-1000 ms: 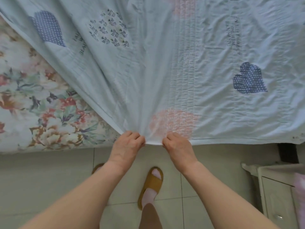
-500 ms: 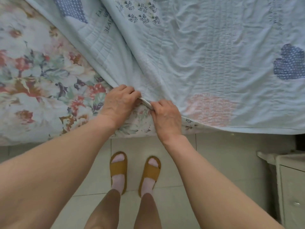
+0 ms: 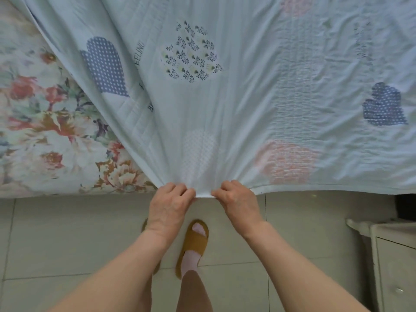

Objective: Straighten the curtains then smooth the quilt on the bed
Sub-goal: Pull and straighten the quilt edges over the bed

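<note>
A pale blue quilt point(image 3: 236, 97) with blue, pink and floral heart patches covers most of the bed. My left hand point(image 3: 171, 204) and my right hand point(image 3: 238, 200) pinch its near edge side by side, just past the bed's front edge. The fabric fans out taut from the two grips. Left of the quilt the flowered bedsheet point(image 3: 45, 131) lies uncovered. No curtains are in view.
I stand on a tiled floor point(image 3: 67, 233) in mustard slippers point(image 3: 193, 244) close to the bed. A white bedside cabinet point(image 3: 391, 262) stands at the right, next to the bed's dark corner.
Half a second ago my hands held the quilt edge on the bed over the flowered sheet. They have pulled it back toward me past the bed edge, and the quilt is stretched tight again.
</note>
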